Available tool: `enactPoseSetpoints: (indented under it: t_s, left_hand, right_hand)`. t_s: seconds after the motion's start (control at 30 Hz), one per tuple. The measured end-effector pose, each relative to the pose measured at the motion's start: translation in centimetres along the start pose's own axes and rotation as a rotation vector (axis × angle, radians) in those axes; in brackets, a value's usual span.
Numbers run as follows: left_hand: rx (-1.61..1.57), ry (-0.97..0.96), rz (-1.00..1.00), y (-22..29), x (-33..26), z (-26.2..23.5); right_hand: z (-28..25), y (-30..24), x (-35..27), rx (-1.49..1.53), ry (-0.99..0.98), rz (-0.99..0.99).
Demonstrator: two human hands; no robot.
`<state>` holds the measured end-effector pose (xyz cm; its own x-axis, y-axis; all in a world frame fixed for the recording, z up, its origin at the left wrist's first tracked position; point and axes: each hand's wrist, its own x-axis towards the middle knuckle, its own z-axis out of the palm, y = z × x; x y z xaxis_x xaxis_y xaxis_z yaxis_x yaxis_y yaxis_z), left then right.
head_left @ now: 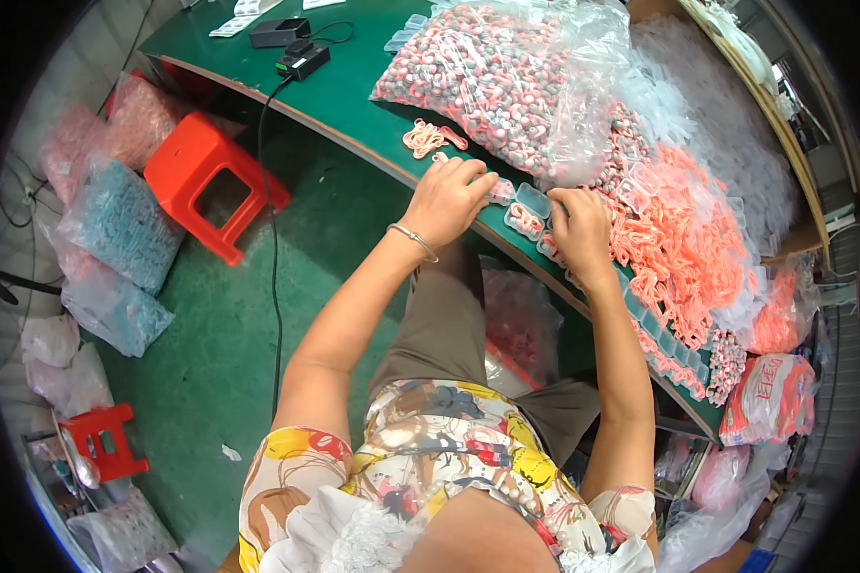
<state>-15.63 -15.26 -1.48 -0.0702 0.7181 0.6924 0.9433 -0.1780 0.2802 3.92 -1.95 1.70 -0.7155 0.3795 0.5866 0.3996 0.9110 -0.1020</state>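
A row of small clear plastic boxes runs along the near edge of the green table. My left hand [449, 199], with a bangle at its wrist, has its fingers curled down beside a small filled box [500, 192]; what lies under the fingertips is hidden. A bit of coral cord shows at its far side. My right hand [581, 222] is closed beside the raised lid [533, 200] of an open box [524, 222] with coral and grey-white pieces in it. Its fingertips are partly hidden. Beyond my left hand lies a loose bunch of peach loops [430, 139].
A big clear bag of coral, grey and white pieces [487, 76] lies behind the boxes. To its right are a heap of coral loops [683, 244] and a pile of clear plastic [726, 115]. A black charger [302, 59] trails its cable past a red stool [210, 177].
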Motion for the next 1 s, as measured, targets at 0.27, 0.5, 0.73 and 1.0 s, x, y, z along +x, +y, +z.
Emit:
enactPoseSetpoints:
  t_s: [0.27,0.5,0.73,1.0]
  left_hand:
    - [-0.094,-0.003,-0.014,0.2,0.2,-1.7]
    - [-0.264,0.04,0.024,0.2,0.4,-2.8]
    - [-0.474,0.068,-0.026,0.9,0.0,-2.6]
    - [-0.415,0.043,-0.025,-0.3,-0.2,-2.1]
  right_hand:
    - [0.1,-4.3,2.0,0.16,-0.057,-0.134]
    - [0.1,-4.1,2.1,0.248,-0.012,-0.232]
    - [-1.2,-4.9,1.7,0.325,-0.02,-0.227]
    - [-0.2,-4.3,1.8,0.289,-0.029,-0.213]
